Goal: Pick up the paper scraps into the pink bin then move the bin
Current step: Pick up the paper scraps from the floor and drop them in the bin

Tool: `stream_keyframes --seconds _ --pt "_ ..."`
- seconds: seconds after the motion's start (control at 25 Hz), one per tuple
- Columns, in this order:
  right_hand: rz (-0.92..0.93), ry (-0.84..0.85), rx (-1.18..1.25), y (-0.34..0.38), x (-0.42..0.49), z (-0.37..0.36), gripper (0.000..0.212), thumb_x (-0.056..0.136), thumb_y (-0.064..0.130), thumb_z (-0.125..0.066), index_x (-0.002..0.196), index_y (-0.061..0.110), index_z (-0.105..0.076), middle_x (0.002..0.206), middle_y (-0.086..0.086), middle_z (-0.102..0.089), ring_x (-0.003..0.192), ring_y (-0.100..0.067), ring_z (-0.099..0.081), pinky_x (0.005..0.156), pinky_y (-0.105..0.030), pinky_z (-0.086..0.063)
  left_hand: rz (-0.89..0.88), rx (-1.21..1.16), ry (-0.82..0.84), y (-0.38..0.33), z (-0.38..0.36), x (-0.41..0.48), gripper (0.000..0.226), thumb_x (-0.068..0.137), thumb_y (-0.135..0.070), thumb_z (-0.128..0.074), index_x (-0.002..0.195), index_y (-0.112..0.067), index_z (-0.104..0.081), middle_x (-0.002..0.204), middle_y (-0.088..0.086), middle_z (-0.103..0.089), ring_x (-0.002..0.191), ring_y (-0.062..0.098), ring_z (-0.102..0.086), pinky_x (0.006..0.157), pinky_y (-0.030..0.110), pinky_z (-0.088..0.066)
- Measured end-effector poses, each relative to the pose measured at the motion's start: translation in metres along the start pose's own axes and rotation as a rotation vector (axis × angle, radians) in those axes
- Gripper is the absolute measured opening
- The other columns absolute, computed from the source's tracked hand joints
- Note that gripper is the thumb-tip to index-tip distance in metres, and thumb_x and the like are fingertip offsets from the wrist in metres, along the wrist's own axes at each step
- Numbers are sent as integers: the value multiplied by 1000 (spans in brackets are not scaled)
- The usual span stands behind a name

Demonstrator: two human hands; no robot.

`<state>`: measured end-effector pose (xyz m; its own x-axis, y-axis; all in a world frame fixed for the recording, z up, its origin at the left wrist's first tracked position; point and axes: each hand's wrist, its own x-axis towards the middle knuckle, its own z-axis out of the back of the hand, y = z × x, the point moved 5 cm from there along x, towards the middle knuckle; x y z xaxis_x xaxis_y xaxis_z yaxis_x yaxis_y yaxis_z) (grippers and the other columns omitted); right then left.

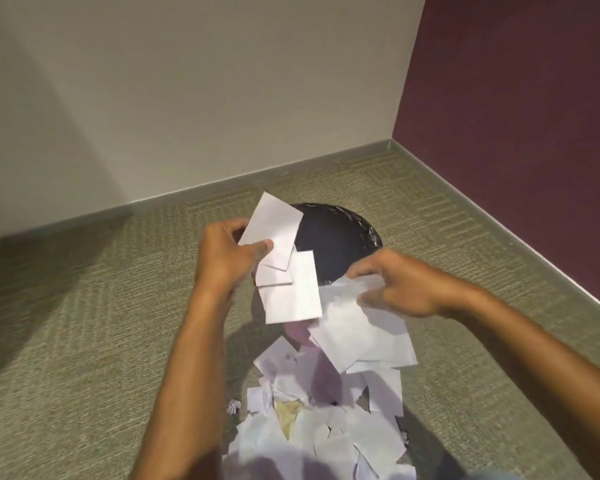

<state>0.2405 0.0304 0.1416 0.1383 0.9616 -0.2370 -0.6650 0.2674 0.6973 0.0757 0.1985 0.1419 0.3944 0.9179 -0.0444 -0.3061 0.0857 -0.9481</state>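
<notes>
The bin (343, 237) stands on the carpet near the room's corner; its round mouth is lined with a black bag, and a little of its pink side shows just below the held papers. My left hand (226, 254) is shut on several white paper scraps (284, 265) held over the bin's left rim. My right hand (395, 285) grips a bunch of white paper scraps (361, 334) hanging at the bin's near edge. A heap of loose white paper scraps (319, 420) lies on the carpet in front of the bin, between my forearms.
A beige wall (187, 98) runs behind the bin and a dark purple wall (516, 116) stands on the right; they meet in a corner past the bin. Green-grey carpet (84, 323) stretches to the left and right of the heap.
</notes>
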Motion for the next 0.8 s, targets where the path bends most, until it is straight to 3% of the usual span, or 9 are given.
stream_keyframes --seconds 0.16,0.28,0.4,0.52,0.6,0.68,0.72,0.8 --pt "-115 -295 65 1 24 34 32 85 -4 -63 108 15 -72 103 -5 -74 88 -20 -72 67 -32 -60 -1 -57 -209 6 -19 44 33 78 -1 -74 110 -5 -69 100 5 -71 85 21 -68 64 26 -55" --pt "-219 -493 4 -16 53 37 34 87 -9 -54 108 12 -71 102 -7 -71 89 -25 -69 48 -22 -48 -27 32 -245 18 -38 62 31 82 -1 -71 112 -3 -67 110 13 -70 94 26 -67 70 30 -55" --pt "-242 -623 -42 -28 74 33 31 87 -10 -54 106 8 -70 103 -10 -71 93 -28 -67 60 -22 -47 -81 146 -165 26 -53 72 36 82 -2 -70 117 -2 -63 115 15 -68 100 27 -65 75 29 -53" --pt "-214 -592 -52 -30 88 28 34 86 3 -66 119 10 -65 113 -8 -67 105 -24 -62 77 -25 -46 -157 230 23 26 -65 79 39 79 -9 -76 116 -5 -64 107 9 -68 94 20 -62 77 26 -48" --pt "-195 -580 -14 -34 91 25 40 85 13 -72 124 11 -63 118 -7 -65 111 -22 -59 87 -28 -45 -208 263 7 26 -62 77 29 80 -19 -76 106 -8 -69 95 3 -69 83 15 -62 73 25 -46" --pt "-156 -615 3 -32 85 24 28 87 16 -71 115 12 -68 108 -6 -69 99 -19 -64 82 -27 -46 -261 243 -74 25 -54 63 16 83 -25 -72 86 -10 -73 78 1 -71 68 13 -61 65 22 -45" --pt "-127 -603 35 -30 79 22 17 88 14 -69 105 12 -71 96 -6 -72 84 -16 -68 75 -27 -48 -284 231 -82 26 -50 53 21 84 -27 -70 73 -10 -72 68 2 -69 59 12 -60 60 21 -44" --pt "-49 -448 128 -25 67 10 8 90 7 -64 87 12 -70 71 -5 -71 55 -16 -67 55 -28 -50 -284 269 99 38 -50 32 37 86 -27 -67 56 -4 -66 51 5 -61 42 10 -50 51 18 -40"
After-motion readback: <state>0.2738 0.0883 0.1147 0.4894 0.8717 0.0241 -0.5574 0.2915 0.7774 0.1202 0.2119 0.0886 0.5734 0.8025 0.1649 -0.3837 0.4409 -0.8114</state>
